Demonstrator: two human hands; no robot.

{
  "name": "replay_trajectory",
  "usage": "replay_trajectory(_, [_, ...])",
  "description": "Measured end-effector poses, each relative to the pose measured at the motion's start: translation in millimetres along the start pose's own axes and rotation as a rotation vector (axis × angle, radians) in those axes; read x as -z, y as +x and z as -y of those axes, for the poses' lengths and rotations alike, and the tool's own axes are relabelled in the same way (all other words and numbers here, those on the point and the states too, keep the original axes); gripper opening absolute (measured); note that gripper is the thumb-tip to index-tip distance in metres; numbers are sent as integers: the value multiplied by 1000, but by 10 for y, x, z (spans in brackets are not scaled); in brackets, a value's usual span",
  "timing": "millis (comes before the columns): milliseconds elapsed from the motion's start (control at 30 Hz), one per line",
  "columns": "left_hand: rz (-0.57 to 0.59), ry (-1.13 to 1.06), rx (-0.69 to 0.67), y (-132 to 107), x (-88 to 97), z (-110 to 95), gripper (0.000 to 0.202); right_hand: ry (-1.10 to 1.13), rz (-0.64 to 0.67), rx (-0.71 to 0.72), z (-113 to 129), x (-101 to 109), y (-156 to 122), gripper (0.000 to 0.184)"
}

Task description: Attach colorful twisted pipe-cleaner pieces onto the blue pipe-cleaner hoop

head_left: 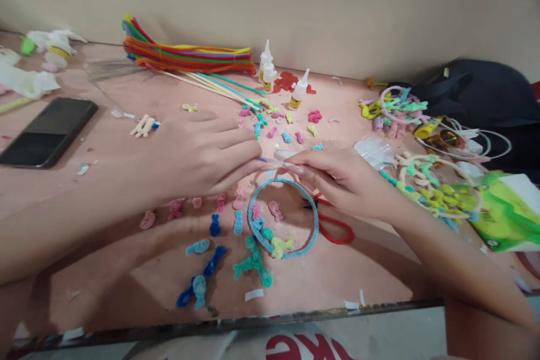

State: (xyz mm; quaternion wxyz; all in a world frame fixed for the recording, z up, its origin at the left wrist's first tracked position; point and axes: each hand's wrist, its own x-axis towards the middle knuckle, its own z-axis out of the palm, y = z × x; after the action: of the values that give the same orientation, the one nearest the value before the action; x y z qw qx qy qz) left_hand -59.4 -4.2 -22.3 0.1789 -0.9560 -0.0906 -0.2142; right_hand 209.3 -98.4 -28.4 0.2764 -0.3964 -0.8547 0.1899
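My left hand (198,152) and my right hand (337,174) meet fingertip to fingertip over the top of a light blue headband (314,219) wrapped in fuzzy wire. Both hands pinch the band's upper arc, fingers pressed together. Small twisted pipe-cleaner bows in teal and yellow (276,244) sit on the band's lower part. Loose bows in pink, blue and teal (206,261) lie on the pink table (126,95) in front of my left hand. Red-handled scissors (335,230) lie under my right wrist.
A bundle of coloured pipe cleaners (185,56) lies at the back, with three small glue bottles (270,70) beside it. A black phone (48,130) rests at the left. Finished decorated headbands (426,180) pile at the right, near a green packet (506,214) and a dark bag (476,93).
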Motion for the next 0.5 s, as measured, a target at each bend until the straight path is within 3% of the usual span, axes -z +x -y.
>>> replay_trajectory(200, [-5, 28, -58, 84, 0, -92, 53, -60, 69, 20, 54, -27, -7, 20])
replay_trajectory(400, [-91, -100, -79, 92, -49, -164, 44, -12, 124, -4, 75, -60, 7, 20])
replay_trajectory(500, [-57, -279, -68, 82, -41, -126, 41, -14, 113, 8, 49, -70, 2, 19])
